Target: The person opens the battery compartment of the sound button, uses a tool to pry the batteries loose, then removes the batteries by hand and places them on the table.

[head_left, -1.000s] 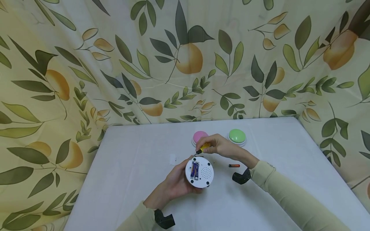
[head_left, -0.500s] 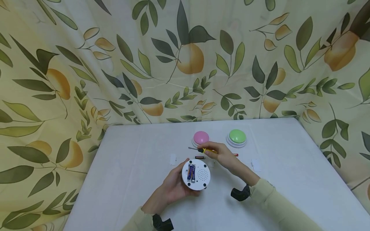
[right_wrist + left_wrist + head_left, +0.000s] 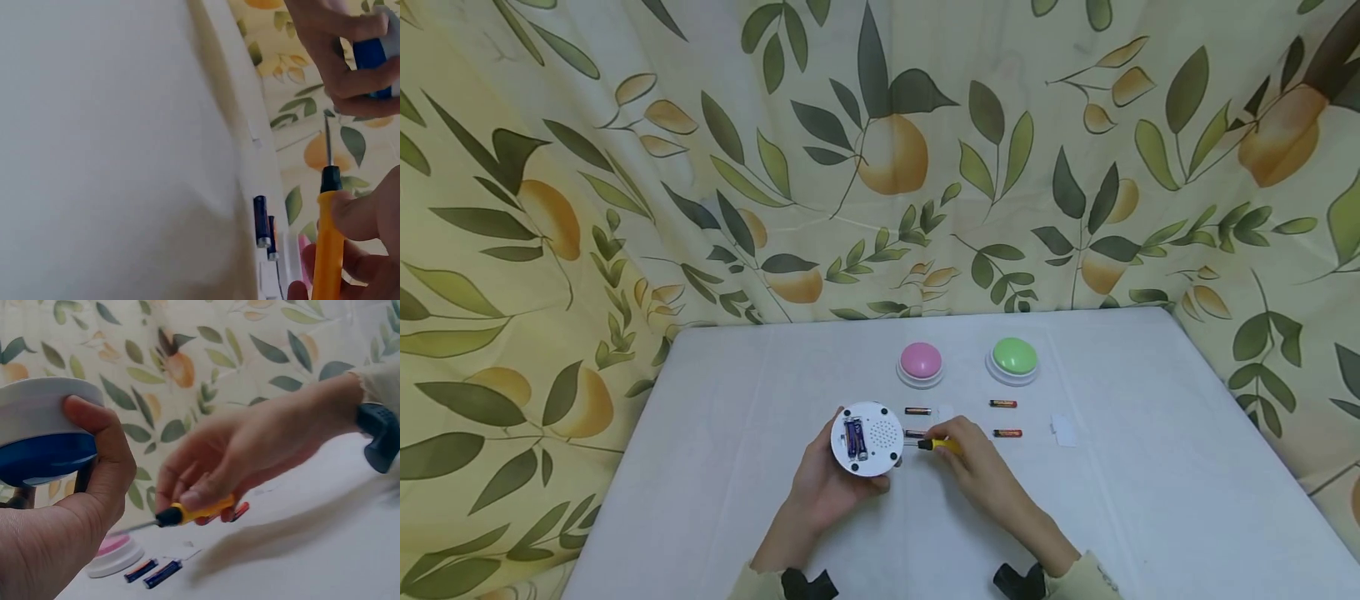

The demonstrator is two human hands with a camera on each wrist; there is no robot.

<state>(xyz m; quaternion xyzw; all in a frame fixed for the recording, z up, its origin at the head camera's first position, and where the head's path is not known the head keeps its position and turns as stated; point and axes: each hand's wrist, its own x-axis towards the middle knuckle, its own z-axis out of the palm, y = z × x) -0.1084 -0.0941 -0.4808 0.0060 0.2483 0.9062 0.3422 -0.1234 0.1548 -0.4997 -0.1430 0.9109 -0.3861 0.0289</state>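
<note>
My left hand grips a round white push-button device, its underside turned up. A blue dome shows beneath its white base in the left wrist view. Blue batteries lie in the uncovered battery compartment. My right hand holds a yellow-handled screwdriver between thumb and fingers, its metal blade pointing toward the device. From the head, the tip appears close to the device's right edge; the right wrist view shows it apart from the left hand. The blade's tip shape is too small to tell.
Behind the hands stand a pink push button and a green push button. Loose batteries lie in two pairs, one orange-and-black battery among them at the right. A small whitish piece lies farther right on the white table.
The device has moved left in my left hand. My right hand has lowered toward me with the screwdriver, away from the device's far rim to its right side, uncovering several batteries.
</note>
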